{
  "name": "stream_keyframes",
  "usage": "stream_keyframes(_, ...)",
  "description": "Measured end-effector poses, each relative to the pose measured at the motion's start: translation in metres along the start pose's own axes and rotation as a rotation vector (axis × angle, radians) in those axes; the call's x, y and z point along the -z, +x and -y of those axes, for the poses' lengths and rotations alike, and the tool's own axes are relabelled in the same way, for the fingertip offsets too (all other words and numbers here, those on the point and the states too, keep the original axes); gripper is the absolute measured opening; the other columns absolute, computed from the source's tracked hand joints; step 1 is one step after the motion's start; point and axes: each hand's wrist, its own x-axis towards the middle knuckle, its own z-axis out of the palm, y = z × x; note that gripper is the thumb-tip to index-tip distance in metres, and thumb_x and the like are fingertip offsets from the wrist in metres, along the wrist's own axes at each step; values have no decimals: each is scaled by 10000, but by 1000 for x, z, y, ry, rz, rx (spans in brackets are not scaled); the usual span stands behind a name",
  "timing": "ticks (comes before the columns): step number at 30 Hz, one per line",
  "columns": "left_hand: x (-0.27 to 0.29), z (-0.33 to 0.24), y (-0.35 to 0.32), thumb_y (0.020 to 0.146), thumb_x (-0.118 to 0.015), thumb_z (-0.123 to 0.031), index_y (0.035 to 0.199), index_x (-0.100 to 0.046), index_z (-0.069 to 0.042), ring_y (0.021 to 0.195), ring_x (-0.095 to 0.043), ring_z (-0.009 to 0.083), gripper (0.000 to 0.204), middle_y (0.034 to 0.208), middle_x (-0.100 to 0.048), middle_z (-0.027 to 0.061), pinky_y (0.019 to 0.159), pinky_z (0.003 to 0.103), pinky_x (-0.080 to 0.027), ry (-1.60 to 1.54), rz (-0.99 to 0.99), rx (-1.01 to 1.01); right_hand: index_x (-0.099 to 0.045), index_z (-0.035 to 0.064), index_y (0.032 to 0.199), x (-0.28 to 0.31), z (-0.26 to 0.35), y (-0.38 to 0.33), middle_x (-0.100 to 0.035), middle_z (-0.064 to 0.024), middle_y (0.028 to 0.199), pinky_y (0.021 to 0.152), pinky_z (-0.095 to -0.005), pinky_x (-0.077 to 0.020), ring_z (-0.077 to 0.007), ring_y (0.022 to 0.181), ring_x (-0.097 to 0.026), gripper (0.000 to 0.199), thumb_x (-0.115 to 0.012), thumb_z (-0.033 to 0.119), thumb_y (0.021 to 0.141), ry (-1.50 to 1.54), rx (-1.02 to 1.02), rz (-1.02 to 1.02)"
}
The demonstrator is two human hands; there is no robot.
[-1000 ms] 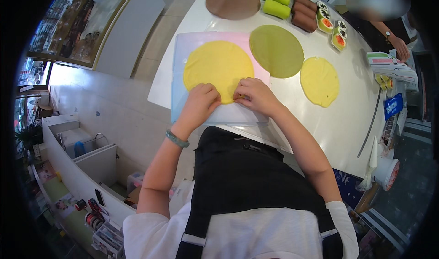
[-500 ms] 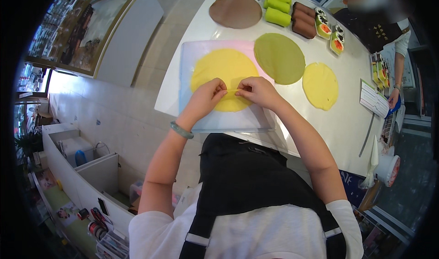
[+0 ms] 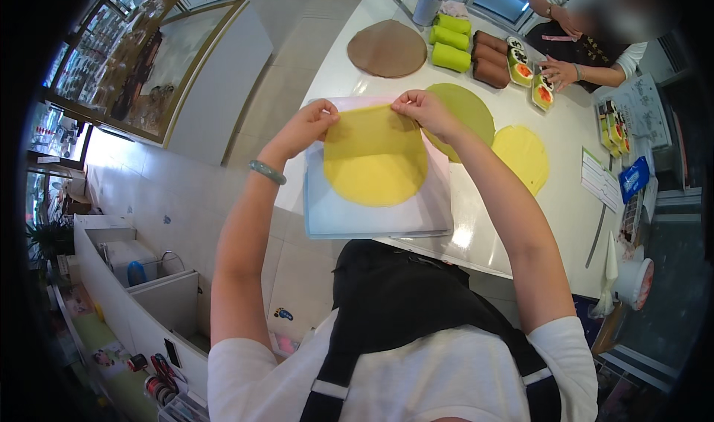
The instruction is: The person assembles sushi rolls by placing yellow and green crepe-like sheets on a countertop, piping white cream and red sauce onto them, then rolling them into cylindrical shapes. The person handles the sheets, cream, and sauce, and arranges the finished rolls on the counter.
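A thin round yellow crepe (image 3: 375,161) is gripped at its far edge by both my hands. My left hand (image 3: 312,124) pinches the left end of that edge, and my right hand (image 3: 427,112) pinches the right end. Between them the edge runs taut and straight, while the rest hangs or lies toward me over pale pink-and-blue sheets (image 3: 379,224); whether its near part touches the sheets I cannot tell. Right of my right hand lie a green crepe (image 3: 465,113), partly hidden by my arm, and another yellow crepe (image 3: 523,156).
A brown crepe (image 3: 387,48) lies at the table's far left. Beyond stand green rolls (image 3: 451,56), brown rolls (image 3: 491,72), boxed fruit rolls (image 3: 543,94) and a spray can (image 3: 430,1). A co-worker's hand (image 3: 558,72) reaches to the boxes. A long spatula (image 3: 596,236) lies right.
Both hands moved away from me and apart, lifting the yellow crepe's edge and drawing it away. The co-worker's hand left the blue packet at the right and is now by the boxed rolls.
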Motion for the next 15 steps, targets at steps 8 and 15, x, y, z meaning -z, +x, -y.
stream_keyframes(8, 28, -140, 20, 1094, -586, -221, 1087, -579, -87, 908, -621, 34, 134, 935, -644, -42, 822, 215, -511, 306, 21, -272, -722, 94, 1054, 38, 109, -7, -689, 68, 922, 712, -196, -460, -19, 817, -606, 176, -724, 266, 1016, -94, 241, -129)
stream_keyframes(15, -85, -179, -48, 1061, -596, -48, 1111, -570, -18, 888, -587, 25, 63, 956, -672, -9, 827, 210, -477, 378, 241, -345, -676, 25, 1097, 59, 98, -175, -726, 3, 980, 854, -234, -537, -60, 919, -671, 158, -690, 169, 1034, 156, 218, -6)
